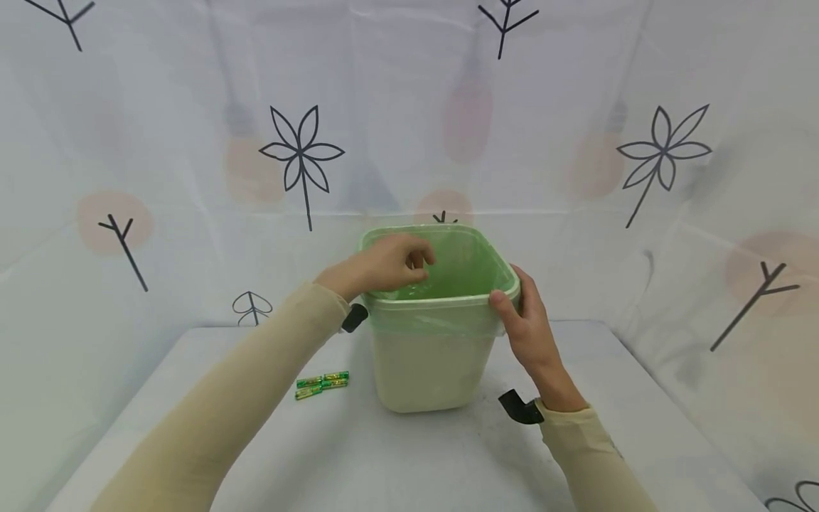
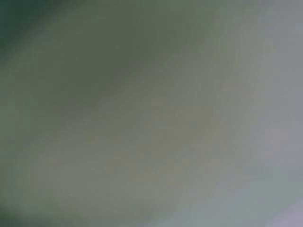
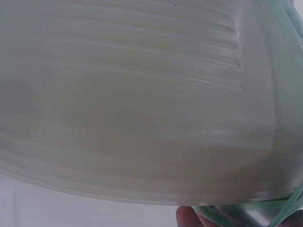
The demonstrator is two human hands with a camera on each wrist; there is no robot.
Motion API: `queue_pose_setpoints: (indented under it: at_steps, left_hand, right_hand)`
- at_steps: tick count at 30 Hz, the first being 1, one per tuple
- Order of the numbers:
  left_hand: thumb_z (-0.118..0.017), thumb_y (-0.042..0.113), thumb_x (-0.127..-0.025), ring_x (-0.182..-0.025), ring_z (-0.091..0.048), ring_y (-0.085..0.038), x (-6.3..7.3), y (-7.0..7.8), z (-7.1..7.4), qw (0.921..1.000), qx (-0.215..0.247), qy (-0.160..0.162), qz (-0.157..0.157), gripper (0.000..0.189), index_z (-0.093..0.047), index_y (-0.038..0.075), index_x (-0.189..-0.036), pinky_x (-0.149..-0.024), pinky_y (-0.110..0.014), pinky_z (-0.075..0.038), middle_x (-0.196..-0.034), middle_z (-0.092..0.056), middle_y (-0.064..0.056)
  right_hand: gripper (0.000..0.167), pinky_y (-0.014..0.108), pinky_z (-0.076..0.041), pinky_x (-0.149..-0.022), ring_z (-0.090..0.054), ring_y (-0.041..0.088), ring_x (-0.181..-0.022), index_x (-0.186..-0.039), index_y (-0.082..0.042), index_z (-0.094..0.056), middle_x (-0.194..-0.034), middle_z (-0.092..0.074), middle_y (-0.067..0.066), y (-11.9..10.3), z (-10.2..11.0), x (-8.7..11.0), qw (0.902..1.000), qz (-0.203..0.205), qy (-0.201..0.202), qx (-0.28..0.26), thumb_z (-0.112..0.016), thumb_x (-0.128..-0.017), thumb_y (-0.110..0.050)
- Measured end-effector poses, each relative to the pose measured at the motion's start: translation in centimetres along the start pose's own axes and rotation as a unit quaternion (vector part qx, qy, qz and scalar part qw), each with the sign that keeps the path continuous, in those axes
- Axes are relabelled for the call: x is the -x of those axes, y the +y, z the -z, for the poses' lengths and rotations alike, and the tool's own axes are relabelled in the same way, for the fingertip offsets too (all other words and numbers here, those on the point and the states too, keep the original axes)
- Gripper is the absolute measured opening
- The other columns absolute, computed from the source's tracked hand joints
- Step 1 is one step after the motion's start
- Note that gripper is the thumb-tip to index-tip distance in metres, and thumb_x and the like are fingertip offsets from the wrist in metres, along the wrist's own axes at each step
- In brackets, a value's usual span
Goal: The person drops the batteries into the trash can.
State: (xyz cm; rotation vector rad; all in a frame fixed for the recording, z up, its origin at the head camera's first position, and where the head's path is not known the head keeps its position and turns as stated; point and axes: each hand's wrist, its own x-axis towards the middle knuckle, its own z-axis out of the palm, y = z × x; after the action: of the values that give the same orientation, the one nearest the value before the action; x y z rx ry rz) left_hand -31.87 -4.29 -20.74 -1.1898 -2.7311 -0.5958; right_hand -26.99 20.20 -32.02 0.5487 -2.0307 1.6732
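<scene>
A pale trash can [image 1: 430, 370] stands on the white table, lined with a translucent green trash bag [image 1: 461, 259] folded over its rim. My right hand [image 1: 527, 323] grips the rim at the right front corner, thumb on the front edge and fingers round the side. In the right wrist view, the can's ribbed wall [image 3: 142, 104] fills most of the picture, with fingertips [image 3: 187, 217] by the green bag at the bottom. My left hand [image 1: 390, 263] hangs over the opening near the left rim, fingers loosely bent, nothing visible in them. The left wrist view is too blurred to read.
Several small green-and-gold cylinders [image 1: 322, 384], which look like batteries, lie on the table [image 1: 397, 462] left of the can. A white cloth backdrop [image 1: 397, 85] with plant drawings hangs behind and on both sides. Black wrist mounts [image 1: 521, 409] sit at the sleeve cuffs.
</scene>
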Motion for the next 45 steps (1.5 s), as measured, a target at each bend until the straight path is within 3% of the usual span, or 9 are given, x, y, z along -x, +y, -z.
queue_pose_setpoints:
  at_steps: [5, 12, 16, 22, 30, 37, 45]
  left_hand:
    - [-0.064, 0.014, -0.09, -0.086, -0.06, -0.014, 1.4, -0.4, 1.0, 0.9992, -0.001, 0.036, -0.018, 0.017, -0.065, 0.01, -0.106, -0.078, -0.03, -0.049, -0.097, -0.065, -0.002]
    - [-0.067, 0.011, -0.087, -0.08, -0.06, -0.014, 4.5, -1.4, 2.4, 0.9939, -0.014, 0.097, -0.049, 0.015, -0.065, 0.006, -0.101, -0.074, -0.032, -0.05, -0.094, -0.065, -0.004]
    - [-0.067, 0.011, -0.087, -0.08, -0.057, -0.014, 6.7, -2.2, 3.1, 0.9913, -0.019, 0.124, -0.039, 0.015, -0.065, 0.006, -0.101, -0.071, -0.031, -0.049, -0.094, -0.064, -0.004]
    - [-0.065, 0.011, -0.088, -0.083, -0.056, -0.014, 9.9, -3.6, 3.1, 0.9904, -0.022, 0.137, -0.004, 0.015, -0.066, 0.006, -0.103, -0.072, -0.032, -0.049, -0.094, -0.063, -0.001]
    - [-0.068, 0.012, -0.086, -0.082, -0.056, -0.012, 13.1, -6.3, 0.3, 0.9923, -0.016, 0.119, 0.03, 0.015, -0.066, 0.009, -0.102, -0.072, -0.034, -0.051, -0.094, -0.063, 0.003]
    - [-0.07, 0.015, -0.086, -0.083, -0.055, -0.011, 15.1, -7.8, -3.0, 0.9941, 0.004, 0.08, 0.074, 0.02, -0.066, 0.012, -0.105, -0.072, -0.033, -0.05, -0.094, -0.061, 0.007]
    - [-0.072, 0.013, -0.083, -0.082, -0.056, -0.013, 16.9, -10.2, -7.1, 0.9958, 0.005, 0.037, 0.083, 0.02, -0.065, 0.013, -0.101, -0.072, -0.031, -0.048, -0.091, -0.06, 0.009]
  right_hand:
    - [0.054, 0.027, -0.036, -0.092, -0.046, 0.019, -0.109, -0.146, -0.015, -0.033, -0.131, -0.045, 0.015, -0.2, -0.1, 0.0, 1.0, 0.002, -0.001, -0.003, -0.054, -0.096, -0.021]
    - [0.053, 0.026, -0.037, -0.092, -0.047, 0.019, -0.11, -0.146, -0.014, -0.034, -0.132, -0.045, 0.015, -0.2, -0.1, 0.0, 1.0, 0.003, -0.001, -0.006, -0.053, -0.097, -0.021]
    - [0.053, 0.026, -0.037, -0.092, -0.047, 0.018, -0.11, -0.146, -0.014, -0.034, -0.132, -0.046, 0.015, -0.1, -0.1, 0.0, 1.0, 0.001, 0.002, -0.006, -0.053, -0.097, -0.021]
    - [0.053, 0.026, -0.036, -0.093, -0.046, 0.017, -0.111, -0.146, -0.014, -0.034, -0.132, -0.046, 0.014, -0.1, -0.1, 0.1, 1.0, -0.004, 0.006, -0.002, -0.054, -0.097, -0.022]
    - [0.052, 0.027, -0.036, -0.093, -0.046, 0.018, -0.111, -0.145, -0.013, -0.035, -0.132, -0.046, 0.014, 0.0, -0.2, 0.1, 0.9999, 0.004, 0.005, -0.01, -0.053, -0.097, -0.019]
    - [0.052, 0.027, -0.036, -0.093, -0.046, 0.019, -0.11, -0.145, -0.013, -0.035, -0.132, -0.046, 0.014, 0.0, -0.2, 0.1, 0.9999, 0.007, 0.003, -0.009, -0.053, -0.097, -0.018]
    - [0.052, 0.027, -0.037, -0.093, -0.047, 0.019, -0.111, -0.145, -0.014, -0.035, -0.132, -0.046, 0.014, -0.2, -0.2, 0.1, 0.9999, 0.005, 0.002, -0.014, -0.054, -0.097, -0.018]
